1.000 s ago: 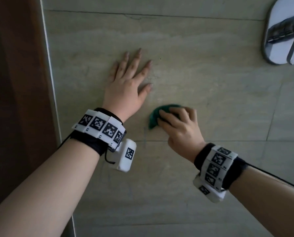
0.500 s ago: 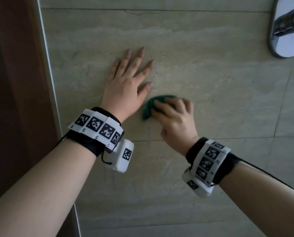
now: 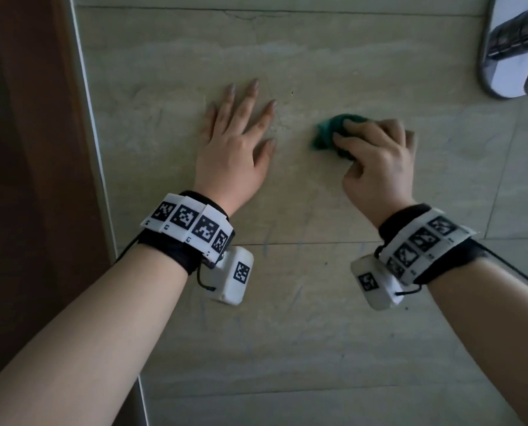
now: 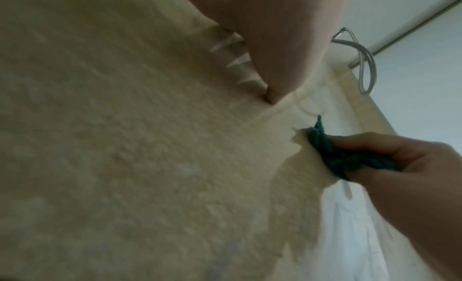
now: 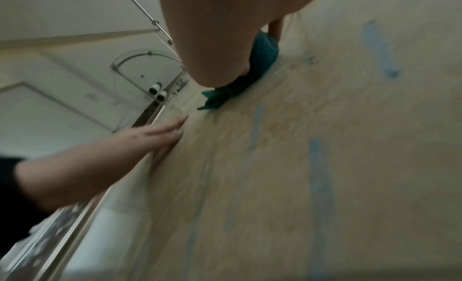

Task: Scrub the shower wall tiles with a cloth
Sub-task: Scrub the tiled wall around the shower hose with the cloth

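Note:
Beige stone wall tiles (image 3: 348,302) fill the head view. My right hand (image 3: 376,149) grips a bunched dark green cloth (image 3: 328,132) and presses it against the tile; the cloth (image 4: 350,158) shows pinched between fingers and thumb in the left wrist view, and the cloth (image 5: 250,72) sits under the palm in the right wrist view. My left hand (image 3: 238,139) lies flat on the tile to the cloth's left, fingers spread and straight. The left hand (image 5: 160,135) also appears pressed on the wall in the right wrist view. Faint blue streaks (image 5: 320,166) mark the tile below the cloth.
A chrome shower fitting (image 3: 514,47) is mounted at the upper right. A dark wooden door frame (image 3: 26,179) with a pale edge strip (image 3: 93,149) bounds the tiles on the left. A metal shower hose (image 4: 367,64) hangs above. A grout line (image 3: 302,242) runs below the hands.
The right hand has slid the cloth to the right and slightly up, away from the left hand. The left hand has stayed flat on the tile.

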